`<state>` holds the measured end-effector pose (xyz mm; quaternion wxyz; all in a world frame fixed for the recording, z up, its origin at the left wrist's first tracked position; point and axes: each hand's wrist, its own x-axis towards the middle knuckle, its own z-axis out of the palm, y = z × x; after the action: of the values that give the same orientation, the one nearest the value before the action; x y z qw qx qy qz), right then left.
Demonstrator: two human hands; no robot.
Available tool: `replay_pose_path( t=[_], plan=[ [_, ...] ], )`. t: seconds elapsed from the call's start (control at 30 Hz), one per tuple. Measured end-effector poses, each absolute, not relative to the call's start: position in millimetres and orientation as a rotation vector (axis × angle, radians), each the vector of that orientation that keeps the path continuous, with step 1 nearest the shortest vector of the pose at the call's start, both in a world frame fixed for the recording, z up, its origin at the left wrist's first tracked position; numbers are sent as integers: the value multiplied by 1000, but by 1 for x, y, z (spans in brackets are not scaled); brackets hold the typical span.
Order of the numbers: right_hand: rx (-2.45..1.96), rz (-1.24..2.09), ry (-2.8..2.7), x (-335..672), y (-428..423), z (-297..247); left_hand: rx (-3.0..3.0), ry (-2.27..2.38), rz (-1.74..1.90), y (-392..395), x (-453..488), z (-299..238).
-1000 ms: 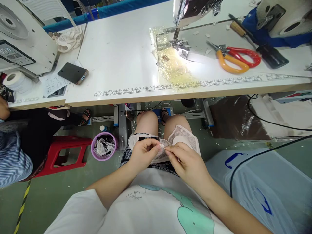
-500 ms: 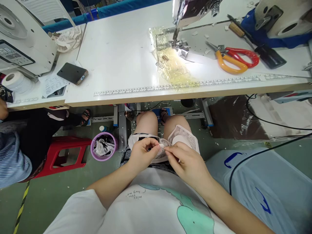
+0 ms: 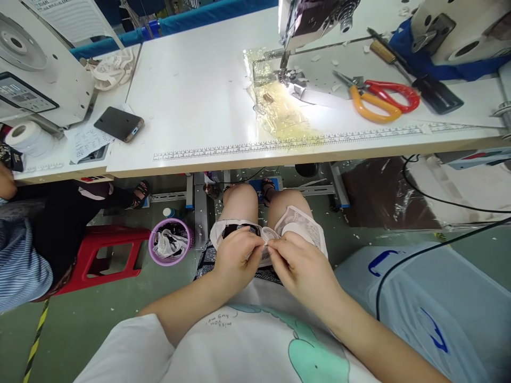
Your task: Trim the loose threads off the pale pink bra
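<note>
A pale lace bra [image 3: 313,229] lies across my lap, one lace-edged cup on the right thigh and the other part on the left. Over its middle, my left hand [image 3: 236,261] is closed, thumb and forefinger pinching a thin part of the bra. My right hand [image 3: 304,261] pinches the same spot from the other side, its fingertips almost touching the left ones. A small sheer loop shows just above the fingertips. The hands cover the lower middle of the bra, so the exact bit pinched is hard to make out.
Ahead is a white table [image 3: 191,106] with a lit sewing machine [image 3: 305,24], orange-and-red-handled scissors [image 3: 375,106], a black-handled screwdriver [image 3: 437,93] and a phone [image 3: 118,123]. Left are a purple basket [image 3: 151,247], a red stool [image 3: 85,260] and a seated person; right, a translucent bin [image 3: 431,287].
My left hand has turned over, back upward, with its fingers curled in more. Both hands' fingertips have come closer together on the bra. The camera view has shifted slightly.
</note>
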<state>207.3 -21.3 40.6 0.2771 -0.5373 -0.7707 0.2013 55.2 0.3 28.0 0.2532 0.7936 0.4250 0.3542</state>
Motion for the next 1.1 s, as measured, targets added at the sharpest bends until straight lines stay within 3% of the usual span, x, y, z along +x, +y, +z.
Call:
replay_pose_path(
  t=[1.1],
  plan=[
    [-1322, 876, -1718, 202, -28, 44, 2255, 1087, 1105, -2, 54, 34]
  ],
)
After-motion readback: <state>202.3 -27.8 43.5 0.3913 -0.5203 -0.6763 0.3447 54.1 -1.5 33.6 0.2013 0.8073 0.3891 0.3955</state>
